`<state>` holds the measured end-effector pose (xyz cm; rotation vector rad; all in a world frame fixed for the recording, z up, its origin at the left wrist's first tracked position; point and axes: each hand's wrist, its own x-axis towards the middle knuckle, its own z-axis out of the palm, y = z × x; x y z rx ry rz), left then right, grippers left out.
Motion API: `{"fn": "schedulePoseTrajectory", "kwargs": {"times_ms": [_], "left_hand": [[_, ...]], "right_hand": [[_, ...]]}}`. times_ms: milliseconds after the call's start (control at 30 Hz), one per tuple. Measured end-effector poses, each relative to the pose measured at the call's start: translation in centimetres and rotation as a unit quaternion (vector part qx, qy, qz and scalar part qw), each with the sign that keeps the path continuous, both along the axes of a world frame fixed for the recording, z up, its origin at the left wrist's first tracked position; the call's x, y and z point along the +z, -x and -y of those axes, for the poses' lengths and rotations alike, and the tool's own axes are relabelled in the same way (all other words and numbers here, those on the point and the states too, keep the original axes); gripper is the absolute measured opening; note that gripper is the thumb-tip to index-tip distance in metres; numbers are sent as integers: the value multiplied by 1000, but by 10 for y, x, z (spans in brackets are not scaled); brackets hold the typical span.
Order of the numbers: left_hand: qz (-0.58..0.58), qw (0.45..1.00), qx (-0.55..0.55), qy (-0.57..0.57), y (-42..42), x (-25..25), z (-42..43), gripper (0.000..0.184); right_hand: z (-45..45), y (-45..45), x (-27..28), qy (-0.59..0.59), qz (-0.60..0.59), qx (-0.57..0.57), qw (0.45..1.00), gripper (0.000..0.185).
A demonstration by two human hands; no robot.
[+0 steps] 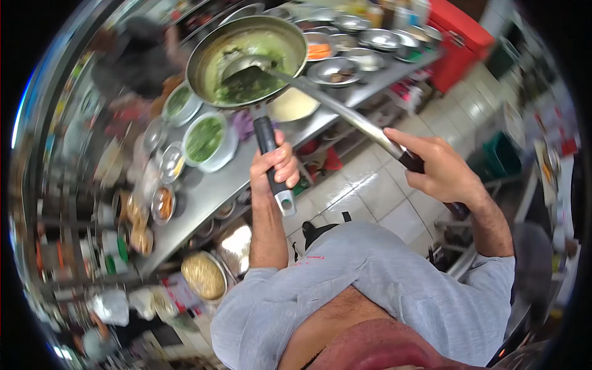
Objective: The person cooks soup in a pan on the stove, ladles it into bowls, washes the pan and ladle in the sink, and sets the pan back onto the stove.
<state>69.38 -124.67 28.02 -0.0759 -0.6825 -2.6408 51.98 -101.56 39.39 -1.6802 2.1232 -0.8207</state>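
My left hand (pixel 275 163) is wrapped round the black handle of a frying pan (pixel 295 46), which is raised over the steel counter. Green chopped leaves in a greenish liquid (pixel 256 92) lie in the pan. My right hand (pixel 441 163) grips the dark end of a long metal ladle (pixel 345 111), its index finger stretched along the handle. The ladle's bowl (pixel 243 66) is down in the pan among the greens. Just below the pan, a white tub of chopped greens (pixel 206 139) stands on the counter, with a pale yellow container (pixel 295 105) partly hidden behind the pan and ladle.
Several metal bowls (pixel 336 71) of ingredients line the steel counter (pixel 203 191). A red cooler box (pixel 459 40) stands at its far end. A blurred person (pixel 139 58) is across the counter. A wrapped yellowish bundle (pixel 203 276) sits low at left. White tiles (pixel 401 216) cover the floor.
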Motion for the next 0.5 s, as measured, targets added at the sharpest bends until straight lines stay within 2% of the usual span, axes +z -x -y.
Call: {"fn": "schedulePoseTrajectory", "kwargs": {"times_ms": [67,133,267,367,433,467,500], "left_hand": [[-23,997,-64,-34,35,-2,-28,21],[-66,983,-153,-72,74,-3,-56,21],[-91,947,-287,-108,152,-7,-91,22],[-80,921,-365,-112,209,-14,-118,23],[-37,902,-414,-115,256,-12,-166,22],[-40,889,-442,-113,280,-18,-177,23],[-29,876,-467,-116,302,-20,-193,24]], "right_hand": [[-57,12,21,-47,29,-58,997,64],[-99,29,18,-25,-39,-111,993,60],[-129,64,7,-7,-16,-230,973,60],[-149,85,-17,89,125,-322,934,60],[-187,105,-34,162,257,-361,882,64],[-193,115,-45,193,281,-370,864,65],[-200,120,-45,234,355,-383,820,67]]}}
